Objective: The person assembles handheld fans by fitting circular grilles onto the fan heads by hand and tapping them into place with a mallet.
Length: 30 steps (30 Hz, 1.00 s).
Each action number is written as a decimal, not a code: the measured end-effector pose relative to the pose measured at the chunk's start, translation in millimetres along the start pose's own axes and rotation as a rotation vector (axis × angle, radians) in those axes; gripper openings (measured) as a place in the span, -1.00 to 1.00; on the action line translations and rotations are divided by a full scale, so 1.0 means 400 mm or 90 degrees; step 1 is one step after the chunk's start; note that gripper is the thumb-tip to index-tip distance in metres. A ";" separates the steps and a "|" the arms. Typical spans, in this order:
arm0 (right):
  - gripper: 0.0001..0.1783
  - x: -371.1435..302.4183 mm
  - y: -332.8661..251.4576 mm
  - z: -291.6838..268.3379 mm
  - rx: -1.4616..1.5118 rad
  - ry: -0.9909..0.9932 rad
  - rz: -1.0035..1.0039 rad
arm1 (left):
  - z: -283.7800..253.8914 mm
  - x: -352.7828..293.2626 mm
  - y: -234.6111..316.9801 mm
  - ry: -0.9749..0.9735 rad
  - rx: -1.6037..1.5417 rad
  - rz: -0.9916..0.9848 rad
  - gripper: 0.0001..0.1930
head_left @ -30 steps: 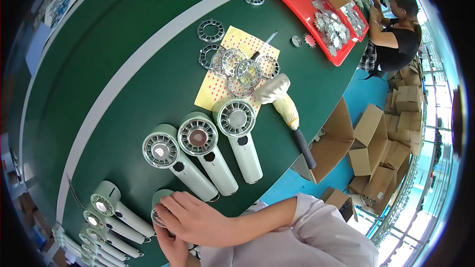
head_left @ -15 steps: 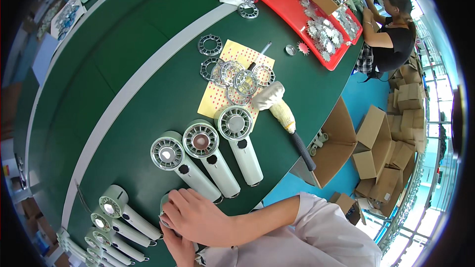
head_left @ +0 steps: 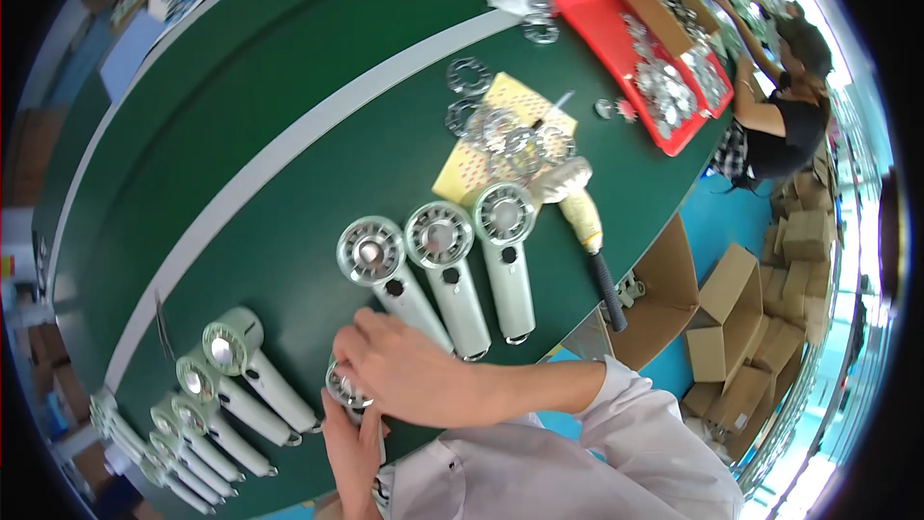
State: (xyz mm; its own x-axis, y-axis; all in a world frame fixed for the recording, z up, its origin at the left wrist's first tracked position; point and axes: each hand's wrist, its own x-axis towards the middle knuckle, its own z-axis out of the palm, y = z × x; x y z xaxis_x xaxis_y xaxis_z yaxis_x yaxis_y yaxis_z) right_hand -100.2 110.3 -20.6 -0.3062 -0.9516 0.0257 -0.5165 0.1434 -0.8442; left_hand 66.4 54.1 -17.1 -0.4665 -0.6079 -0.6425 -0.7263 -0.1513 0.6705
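Close to my body I hold a pale green handheld fan (head_left: 344, 388), its round ringed head showing between my hands. My left hand (head_left: 352, 448) is closed around its handle, most of which is covered. My right hand (head_left: 402, 371) reaches across from the right, fingers curled over the rim of the fan's head; the fingertips are partly hidden. Just beyond lie three similar fans (head_left: 505, 214) side by side, their heads fitted with silvery ring grilles. Left of my hands, several more fans (head_left: 279, 395) lie in a slanting row, handles toward me.
A mallet (head_left: 581, 220) with a cloth-wrapped head lies near the table's right edge. Loose ring grilles (head_left: 522, 151) rest on a yellow dotted sheet (head_left: 460, 169). Farther off, a red tray (head_left: 597, 19) holds metal pieces. Cardboard boxes (head_left: 664, 294) stand by the table; a co-worker (head_left: 784, 106) works at far right.
The view has shifted, so the table things appear farther right. My right hand has lifted slightly off the fan, and more of its ringed head now shows between my hands.
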 end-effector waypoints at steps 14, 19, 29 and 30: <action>-0.83 0.046 -0.010 -0.080 0.077 -0.097 0.179 | -0.012 0.037 -0.003 -0.028 0.090 0.158 -0.45; -0.81 0.046 0.000 -0.073 0.085 -0.102 0.195 | -0.028 0.040 0.009 -0.085 0.070 0.097 -0.45; -0.80 0.048 0.000 -0.077 0.062 -0.095 0.174 | -0.031 0.046 0.013 -0.097 0.059 0.119 -0.49; -0.81 0.046 0.002 -0.075 0.048 -0.091 0.161 | -0.031 0.046 0.012 -0.090 0.062 0.128 -0.49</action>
State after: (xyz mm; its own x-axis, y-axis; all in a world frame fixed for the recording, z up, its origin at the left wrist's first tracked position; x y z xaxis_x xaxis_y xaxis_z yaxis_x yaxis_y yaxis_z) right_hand -130.5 101.0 -4.8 -0.2992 -0.9179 -0.2609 -0.3757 0.3646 -0.8520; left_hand 60.4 32.7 -21.1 -0.6671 -0.5016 -0.5508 -0.6545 0.0415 0.7549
